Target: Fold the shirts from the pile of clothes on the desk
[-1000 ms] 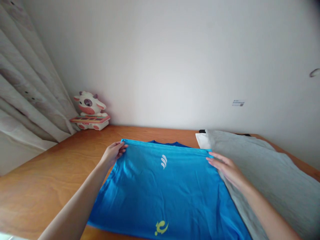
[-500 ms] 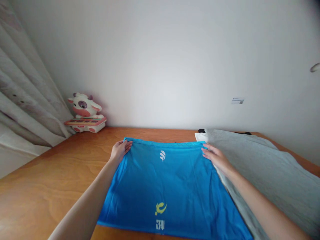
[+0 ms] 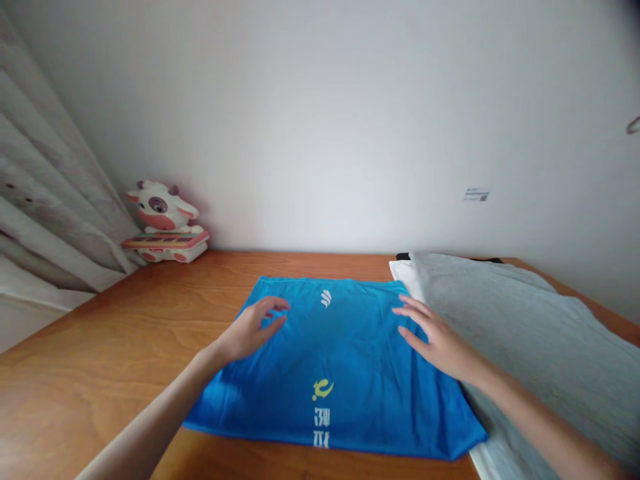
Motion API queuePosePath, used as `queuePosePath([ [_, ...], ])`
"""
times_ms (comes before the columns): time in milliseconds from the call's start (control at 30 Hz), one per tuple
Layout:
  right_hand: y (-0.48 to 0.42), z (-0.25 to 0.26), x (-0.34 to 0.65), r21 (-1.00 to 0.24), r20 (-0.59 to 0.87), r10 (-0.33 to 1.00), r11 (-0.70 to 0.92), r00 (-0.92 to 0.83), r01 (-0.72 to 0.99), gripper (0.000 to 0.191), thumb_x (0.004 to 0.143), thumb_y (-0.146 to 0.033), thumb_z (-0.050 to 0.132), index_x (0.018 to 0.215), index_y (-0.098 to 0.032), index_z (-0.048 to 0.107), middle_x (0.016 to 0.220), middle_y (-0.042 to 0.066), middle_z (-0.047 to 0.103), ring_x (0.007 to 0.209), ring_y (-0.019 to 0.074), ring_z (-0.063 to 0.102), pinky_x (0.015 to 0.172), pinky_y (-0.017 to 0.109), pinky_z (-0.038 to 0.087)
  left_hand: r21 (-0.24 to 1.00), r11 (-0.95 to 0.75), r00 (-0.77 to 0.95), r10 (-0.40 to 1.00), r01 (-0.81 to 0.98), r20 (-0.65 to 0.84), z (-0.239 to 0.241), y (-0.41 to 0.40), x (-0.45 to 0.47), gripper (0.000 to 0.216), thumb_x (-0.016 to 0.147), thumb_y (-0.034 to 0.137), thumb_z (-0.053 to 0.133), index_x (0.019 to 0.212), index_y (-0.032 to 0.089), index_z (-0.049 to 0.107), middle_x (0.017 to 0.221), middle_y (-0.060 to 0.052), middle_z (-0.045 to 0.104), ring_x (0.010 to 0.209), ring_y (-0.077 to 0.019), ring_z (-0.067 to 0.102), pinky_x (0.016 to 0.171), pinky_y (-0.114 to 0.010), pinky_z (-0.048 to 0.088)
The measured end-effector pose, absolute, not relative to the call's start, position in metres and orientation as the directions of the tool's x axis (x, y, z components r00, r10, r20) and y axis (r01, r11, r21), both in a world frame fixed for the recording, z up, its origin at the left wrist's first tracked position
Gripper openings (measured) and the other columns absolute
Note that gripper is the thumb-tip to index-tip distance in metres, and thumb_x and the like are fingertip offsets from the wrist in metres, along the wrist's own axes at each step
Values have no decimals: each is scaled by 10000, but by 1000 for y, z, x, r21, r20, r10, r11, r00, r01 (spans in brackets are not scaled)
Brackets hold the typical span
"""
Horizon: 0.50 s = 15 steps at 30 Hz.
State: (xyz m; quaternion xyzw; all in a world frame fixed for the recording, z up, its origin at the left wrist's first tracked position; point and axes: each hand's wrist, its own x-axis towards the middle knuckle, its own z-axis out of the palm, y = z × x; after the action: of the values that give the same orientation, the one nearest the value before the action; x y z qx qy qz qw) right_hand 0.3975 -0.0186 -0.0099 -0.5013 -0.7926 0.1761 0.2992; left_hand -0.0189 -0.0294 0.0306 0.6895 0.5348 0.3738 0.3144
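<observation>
A blue shirt (image 3: 345, 353) lies spread on the wooden table, its far edge hemmed. White and yellow prints run down its middle. Over its left side hovers my left hand (image 3: 253, 330), fingers curved and thumb apart, holding nothing. My right hand (image 3: 433, 337) is above the shirt's right side with the fingers spread, also holding nothing. Whether either hand brushes the cloth I cannot tell.
Grey garments (image 3: 510, 320) lie stacked on the right, with white and black cloth showing at the far edge. A cow-shaped toy keyboard (image 3: 167, 223) stands at the back left beside a curtain (image 3: 45, 187). The wooden table (image 3: 125, 340) meets a white wall.
Both hands have let go of the shirt's far corners and drawn back toward me. The shirt now lies flatter, with more of its near print showing.
</observation>
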Motion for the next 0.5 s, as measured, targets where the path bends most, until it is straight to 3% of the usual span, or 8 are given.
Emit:
queuePosePath([
  [67,-61,6,404,-485,170,869,485,-465,728,347,944,-459,567,1251,-358,692,1489,34,555,1340,274,550,1156,476,413,581,-505,527,837,638,149,40,-72,-25,262,855,244,660,1099,308,735,1208,-45,716,1151,-260,647,1035,-388,498],
  [133,-97,16,415,-388,86,842,520,-533,760,307,897,-473,643,1185,-409,724,1455,-11,587,1309,288,576,1124,460,459,389,-636,662,745,666,85,40,-109,-43,373,840,185,620,1169,340,705,1229,-27,705,1127,-244,661,1009,-369,520],
  [233,-131,16,434,-266,66,833,546,-550,795,453,828,-383,719,1276,-429,676,1420,-23,621,1261,287,614,1062,397,520,229,-688,664,725,689,181,23,-143,-80,647,754,121,613,1353,364,589,1329,-27,672,1229,-257,628,1075,-368,493],
  [333,-141,3,447,-99,192,775,625,-602,774,510,821,-278,690,1321,-373,644,1327,-13,687,1115,240,692,940,326,567,147,-658,638,753,739,163,4,-156,-110,760,724,83,591,1412,399,523,1398,3,634,1293,-250,591,1103,-357,477],
  [433,-141,-9,446,72,353,642,707,-681,704,359,915,-189,523,1222,-292,678,1171,-1,747,957,189,713,854,312,539,83,-614,606,789,785,101,-3,-162,-118,782,735,37,553,1422,407,507,1439,19,601,1319,-241,570,1106,-359,474],
  [500,-141,-10,441,129,451,572,718,-685,684,415,966,-88,347,1083,-265,703,1032,-3,762,868,163,695,837,317,494,46,-600,594,799,799,93,0,-163,-114,727,770,-9,497,1378,385,551,1383,7,641,1259,-219,615,1064,-333,499],
])
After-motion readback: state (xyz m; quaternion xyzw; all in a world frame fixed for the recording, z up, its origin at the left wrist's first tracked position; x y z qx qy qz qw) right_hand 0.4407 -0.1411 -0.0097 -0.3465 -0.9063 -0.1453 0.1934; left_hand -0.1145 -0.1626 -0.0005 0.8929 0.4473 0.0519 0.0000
